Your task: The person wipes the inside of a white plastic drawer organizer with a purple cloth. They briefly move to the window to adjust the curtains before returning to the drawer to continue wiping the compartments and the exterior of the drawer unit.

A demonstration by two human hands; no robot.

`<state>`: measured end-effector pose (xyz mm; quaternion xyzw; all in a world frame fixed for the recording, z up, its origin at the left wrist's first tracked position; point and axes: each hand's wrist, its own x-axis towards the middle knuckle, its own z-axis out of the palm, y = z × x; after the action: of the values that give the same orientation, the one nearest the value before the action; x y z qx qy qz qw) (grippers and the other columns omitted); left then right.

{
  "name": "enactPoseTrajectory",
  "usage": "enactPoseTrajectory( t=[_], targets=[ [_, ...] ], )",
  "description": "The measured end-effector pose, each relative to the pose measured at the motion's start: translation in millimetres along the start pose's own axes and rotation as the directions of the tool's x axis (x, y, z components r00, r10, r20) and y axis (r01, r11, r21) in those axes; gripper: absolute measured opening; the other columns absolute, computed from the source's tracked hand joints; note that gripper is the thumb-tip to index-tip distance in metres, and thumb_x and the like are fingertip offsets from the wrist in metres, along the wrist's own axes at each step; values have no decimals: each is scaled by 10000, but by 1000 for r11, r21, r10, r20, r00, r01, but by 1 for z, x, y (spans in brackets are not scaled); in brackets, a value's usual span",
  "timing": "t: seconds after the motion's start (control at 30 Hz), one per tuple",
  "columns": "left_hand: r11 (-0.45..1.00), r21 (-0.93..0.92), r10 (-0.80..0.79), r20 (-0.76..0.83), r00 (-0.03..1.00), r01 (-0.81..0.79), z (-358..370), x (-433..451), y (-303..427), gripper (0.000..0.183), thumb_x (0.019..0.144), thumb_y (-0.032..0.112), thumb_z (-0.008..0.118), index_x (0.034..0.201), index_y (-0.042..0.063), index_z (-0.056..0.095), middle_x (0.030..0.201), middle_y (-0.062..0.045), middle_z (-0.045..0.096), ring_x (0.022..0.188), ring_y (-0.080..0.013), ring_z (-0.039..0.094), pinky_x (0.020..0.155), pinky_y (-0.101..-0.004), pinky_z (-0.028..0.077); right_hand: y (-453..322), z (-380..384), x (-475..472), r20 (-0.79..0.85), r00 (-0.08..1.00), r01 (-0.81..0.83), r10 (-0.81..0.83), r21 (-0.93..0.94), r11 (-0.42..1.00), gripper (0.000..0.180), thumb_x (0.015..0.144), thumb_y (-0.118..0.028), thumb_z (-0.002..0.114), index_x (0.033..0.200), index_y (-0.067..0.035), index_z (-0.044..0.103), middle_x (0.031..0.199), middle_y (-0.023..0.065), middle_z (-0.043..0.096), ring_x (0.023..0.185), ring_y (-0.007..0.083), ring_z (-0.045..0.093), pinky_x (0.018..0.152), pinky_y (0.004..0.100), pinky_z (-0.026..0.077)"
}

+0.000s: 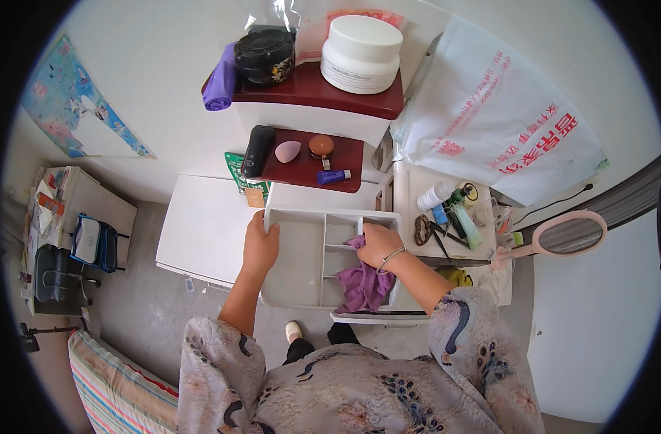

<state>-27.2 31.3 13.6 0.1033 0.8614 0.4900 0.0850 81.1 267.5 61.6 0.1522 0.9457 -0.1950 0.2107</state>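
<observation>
A white plastic divided organizer tray (295, 260) is in front of me, with one wide compartment on its left and several small ones on its right. My left hand (261, 247) grips the tray's left rim, thumb on the inside. In my right hand (381, 245), a crumpled purple cloth (363, 287) is bunched against the dividers. It hangs over the right-hand compartments and reaches the front rim, hiding part of them. The fingertips of my right hand are hidden behind the cloth and the hand itself.
A dark red shelf (308, 141) ahead carries a makeup sponge (287, 152) and a purple tube (333, 177). Above, another holds a white jar (361, 57). Bottles (436, 195) and hair ties crowd the right cabinet, near a pink-framed oval racket or mirror (570, 234). A drawer (384, 319) protrudes below the tray.
</observation>
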Motion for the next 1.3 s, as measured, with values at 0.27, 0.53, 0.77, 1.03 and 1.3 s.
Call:
enactPoseTrajectory(
  t=[0.27,0.53,0.77,1.03,1.3],
  targets=[
    [990,-133,-40,-10,999,38,-1,-1,-7,420,870,160,610,1211,-71,529,1087,-241,630,1016,-348,602,893,-395,464,0,-36,-53,-203,961,259,-190,412,874,444,742,26,561,1183,-30,560,1021,196,664,956,353,632,856,380,503],
    [830,-554,35,154,987,57,-6,-20,-23,481,993,238,514,1388,-22,430,1228,-117,585,1070,-171,556,936,-289,435,-101,27,9,-438,682,599,-586,-125,791,299,801,3,524,1092,-9,590,1093,149,616,1048,299,594,891,379,483],
    [880,-474,54,79,995,-10,-3,-31,-33,541,891,83,554,1402,-24,411,1262,-155,570,1103,-198,566,922,-318,464,-138,80,42,-114,931,159,-348,-730,665,378,882,-271,529,1175,-47,608,1157,114,612,1135,290,544,992,389,384],
    [935,-351,31,-70,997,-54,6,-32,-27,562,782,23,579,1332,-27,478,1184,-202,593,1051,-287,607,875,-364,502,-134,57,30,59,983,141,-172,-843,519,334,900,-318,537,1127,-144,708,1160,75,680,1141,271,585,997,493,324],
    [945,-320,45,-92,995,-73,1,-34,-21,513,799,28,600,1300,-29,500,1136,-195,608,1014,-286,605,873,-372,496,-143,49,-30,386,906,369,-175,-518,772,243,774,-124,602,965,-58,736,1014,125,712,961,283,679,829,385,518]
  ],
)
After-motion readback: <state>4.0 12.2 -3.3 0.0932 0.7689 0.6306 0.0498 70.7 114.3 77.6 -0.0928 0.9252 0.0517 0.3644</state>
